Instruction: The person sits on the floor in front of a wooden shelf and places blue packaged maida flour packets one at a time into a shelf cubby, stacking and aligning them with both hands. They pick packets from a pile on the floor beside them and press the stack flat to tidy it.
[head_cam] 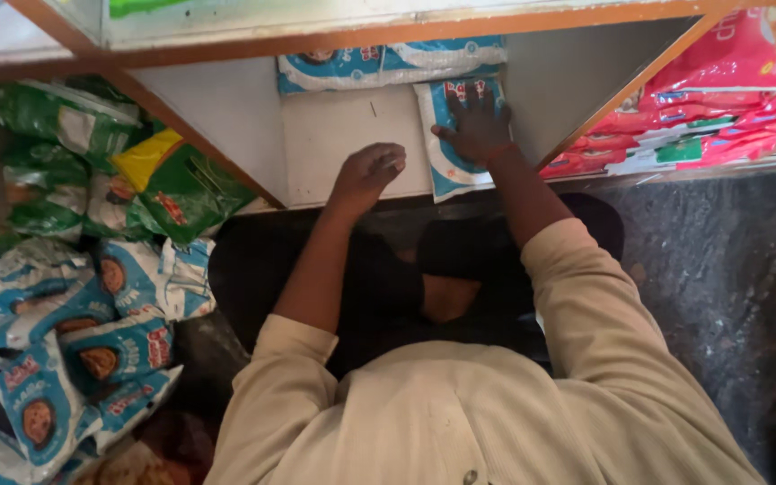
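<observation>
My right hand (478, 127) lies flat, fingers spread, on a blue and white snack packet (446, 166) that rests on the white bottom shelf (334, 148) of a low cabinet. My left hand (368, 172) hovers at the shelf's front edge with its fingers curled in and nothing in it. Two more blue and white packets (388, 65) lie in a row at the back of the same shelf.
A heap of blue and white packets (74, 341) and green packets (92, 171) lies on the floor to the left. Red packets (720, 99) fill the compartment on the right. Wooden dividers (199, 135) frame the shelf. Dark stone floor (729, 287) stretches to the right.
</observation>
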